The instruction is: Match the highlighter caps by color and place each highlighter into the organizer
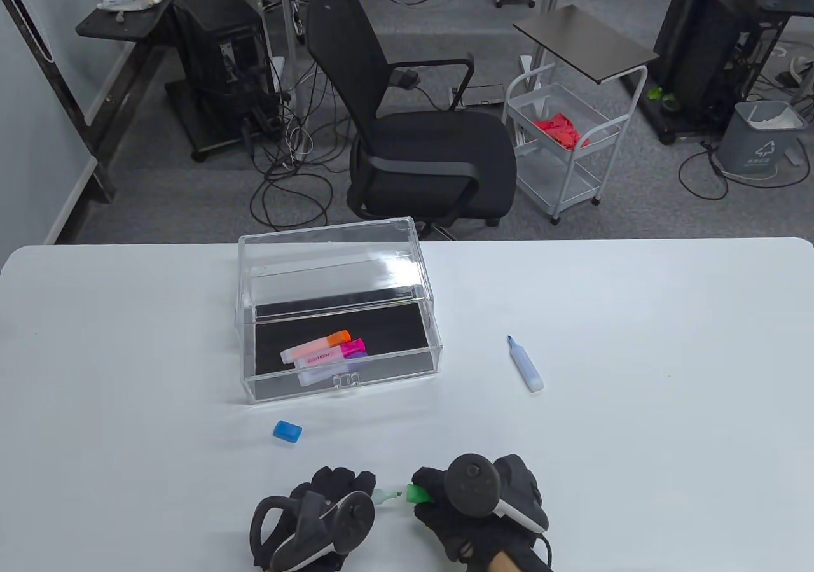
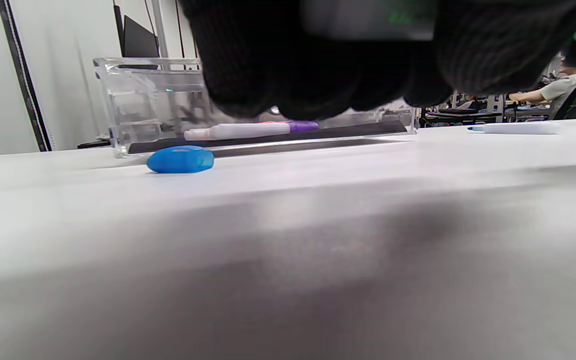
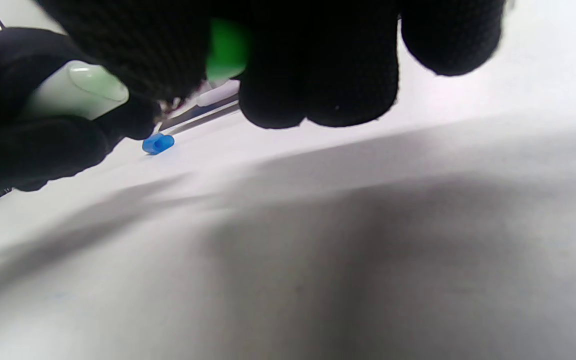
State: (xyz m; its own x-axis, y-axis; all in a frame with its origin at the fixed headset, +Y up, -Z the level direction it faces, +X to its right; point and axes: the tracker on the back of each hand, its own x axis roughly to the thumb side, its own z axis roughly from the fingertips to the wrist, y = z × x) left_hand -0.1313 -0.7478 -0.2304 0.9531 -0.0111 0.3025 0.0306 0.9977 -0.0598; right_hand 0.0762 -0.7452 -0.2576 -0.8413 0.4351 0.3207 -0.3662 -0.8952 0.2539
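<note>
Capping the green highlighter (image 1: 383, 497) just above the table's near edge, left hand (image 1: 318, 521) curled around its pale barrel, right hand (image 1: 474, 508) pinching the green cap (image 1: 418, 494) at the tip.

If the cap meets the tip crooked it could jam or slip out of the fingers and roll away. Count: three capped highlighters (orange, pink, purple) in the clear organizer (image 1: 337, 308), one green in hand, one blue highlighter (image 1: 526, 364) uncapped at right, one blue cap (image 1: 287, 431) near the box.

A black office chair (image 1: 420, 133) beside a white cart (image 1: 566, 146).
</note>
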